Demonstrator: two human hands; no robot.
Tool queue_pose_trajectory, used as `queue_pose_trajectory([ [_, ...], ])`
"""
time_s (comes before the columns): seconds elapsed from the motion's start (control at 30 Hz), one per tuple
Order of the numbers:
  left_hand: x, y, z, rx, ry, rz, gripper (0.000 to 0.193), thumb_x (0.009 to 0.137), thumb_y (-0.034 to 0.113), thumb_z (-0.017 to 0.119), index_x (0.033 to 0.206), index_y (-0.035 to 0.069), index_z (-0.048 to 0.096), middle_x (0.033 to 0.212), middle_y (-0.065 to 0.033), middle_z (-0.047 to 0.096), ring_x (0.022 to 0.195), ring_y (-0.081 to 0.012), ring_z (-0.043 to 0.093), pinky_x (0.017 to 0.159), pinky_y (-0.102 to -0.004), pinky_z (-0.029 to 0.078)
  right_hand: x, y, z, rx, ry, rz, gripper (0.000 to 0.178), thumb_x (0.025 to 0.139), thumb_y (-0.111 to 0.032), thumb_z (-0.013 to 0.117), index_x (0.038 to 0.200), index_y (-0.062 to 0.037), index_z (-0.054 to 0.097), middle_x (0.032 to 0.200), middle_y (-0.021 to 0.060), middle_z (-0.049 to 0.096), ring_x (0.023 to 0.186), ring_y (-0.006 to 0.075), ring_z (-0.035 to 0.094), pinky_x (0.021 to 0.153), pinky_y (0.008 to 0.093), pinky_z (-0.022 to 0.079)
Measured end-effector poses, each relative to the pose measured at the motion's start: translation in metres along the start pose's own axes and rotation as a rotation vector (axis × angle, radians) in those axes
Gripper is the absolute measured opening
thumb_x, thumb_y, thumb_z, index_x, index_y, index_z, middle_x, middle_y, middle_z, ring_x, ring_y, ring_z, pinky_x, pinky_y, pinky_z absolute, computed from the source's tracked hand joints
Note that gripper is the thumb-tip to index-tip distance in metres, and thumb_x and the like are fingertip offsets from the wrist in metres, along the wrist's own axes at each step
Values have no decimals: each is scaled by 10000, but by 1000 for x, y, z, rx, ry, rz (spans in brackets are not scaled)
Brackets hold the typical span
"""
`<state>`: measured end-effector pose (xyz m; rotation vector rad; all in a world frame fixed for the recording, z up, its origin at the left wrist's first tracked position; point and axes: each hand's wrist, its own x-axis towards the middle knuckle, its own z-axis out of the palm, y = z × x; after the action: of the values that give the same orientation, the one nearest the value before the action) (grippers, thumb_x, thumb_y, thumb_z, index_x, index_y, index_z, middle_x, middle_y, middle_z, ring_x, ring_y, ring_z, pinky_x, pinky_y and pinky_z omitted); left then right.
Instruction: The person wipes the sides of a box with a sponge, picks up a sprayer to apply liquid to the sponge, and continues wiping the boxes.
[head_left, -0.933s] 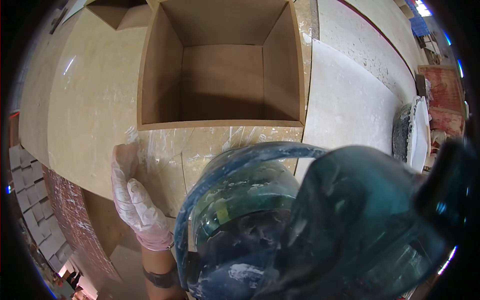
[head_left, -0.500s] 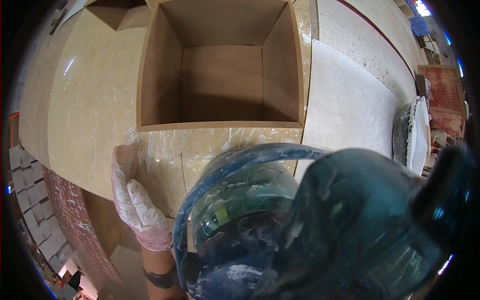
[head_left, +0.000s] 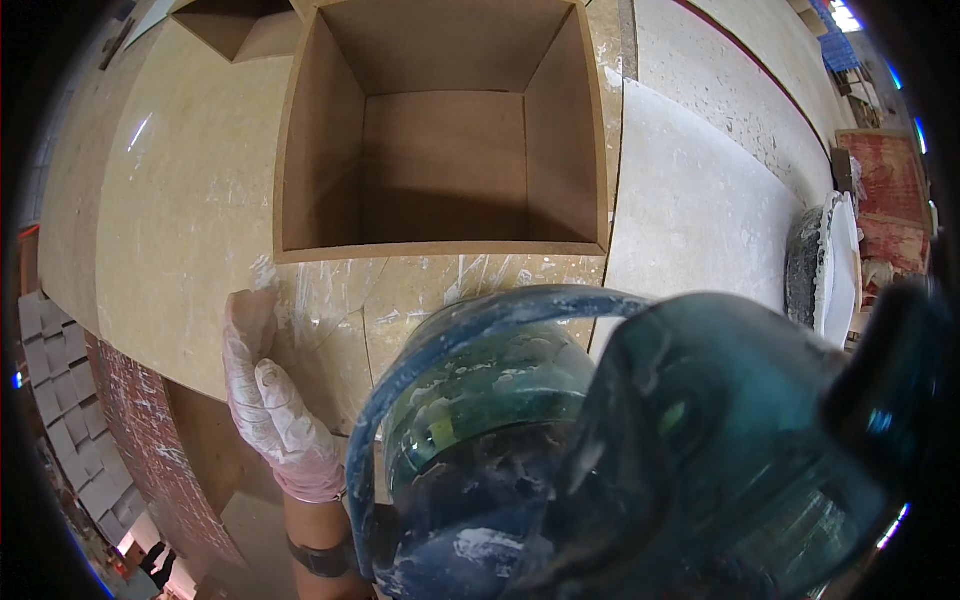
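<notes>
My left hand [head_left: 280, 420], in a whitish, translucent glove, rests at the near edge of the cream tabletop [head_left: 180, 220]. Its fingers are stretched out with the thumb alongside, and I see nothing held in them. Beyond it to the right, an open-topped brown board box [head_left: 445, 160] stands on the table, its inside bare. A big translucent teal plastic vessel [head_left: 490, 400] with a curved blue rim and white smears fills the lower right, very close to the camera. My right hand does not show; the teal plastic may hide it.
A second brown box [head_left: 235, 30] stands at the far left. White sheets [head_left: 700, 200] cover the surface on the right, where a white-crusted round tub [head_left: 828, 270] stands beside a reddish board [head_left: 885, 200]. At lower left are stacked grey pieces [head_left: 70, 410] and a red-brown board [head_left: 150, 440].
My left hand and the boxes have kept their places. The teal plastic has shifted very slightly. At the lower-left rim, a distant dark figure has moved a little.
</notes>
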<state>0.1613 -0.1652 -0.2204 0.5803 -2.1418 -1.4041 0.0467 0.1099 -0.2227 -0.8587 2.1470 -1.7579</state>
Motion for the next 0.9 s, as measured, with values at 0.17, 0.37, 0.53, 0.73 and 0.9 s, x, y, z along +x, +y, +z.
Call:
queue_pose_trajectory([
  [0.17, -1, 1, 1, 0, 9, -9, 492, 955, 270, 343, 1306, -75, 349, 1269, -208, 463, 1176, -283, 452, 1002, -384, 338, -1, -2, 0, -6, 3, 2, 434, 797, -183, 586, 1169, -15, 439, 975, 191, 517, 803, 343, 520, 719, 430, 408],
  [0.37, -1, -1, 0, 2, 6, 8, 493, 952, 270, 353, 1306, -74, 351, 1270, -209, 462, 1173, -283, 454, 999, -385, 341, -6, -3, 5, -7, 5, 5, 437, 802, -188, 581, 1175, -15, 433, 984, 193, 516, 810, 345, 520, 724, 432, 407],
  [0.53, -1, 0, -2, 23, 1, -9, 502, 950, 282, 358, 1307, -71, 350, 1271, -204, 463, 1173, -282, 454, 996, -385, 344, -5, -2, 2, -5, 1, 7, 440, 805, -192, 577, 1180, -14, 429, 991, 195, 514, 816, 347, 520, 728, 434, 407],
  [0.73, 0, 0, -2, 47, -5, 4, 506, 950, 288, 354, 1307, -71, 349, 1269, -204, 464, 1172, -283, 455, 993, -384, 349, -4, -2, -1, -8, 3, 8, 444, 810, -196, 572, 1185, -13, 424, 1000, 198, 513, 823, 349, 519, 733, 437, 407],
  [0.9, 0, 0, -1, 35, -2, 12, 510, 950, 292, 352, 1305, -74, 350, 1263, -207, 469, 1171, -284, 456, 993, -386, 350, -4, -3, 0, -8, 9, 8, 447, 813, -200, 568, 1190, -13, 420, 1007, 200, 511, 829, 351, 519, 738, 439, 407],
])
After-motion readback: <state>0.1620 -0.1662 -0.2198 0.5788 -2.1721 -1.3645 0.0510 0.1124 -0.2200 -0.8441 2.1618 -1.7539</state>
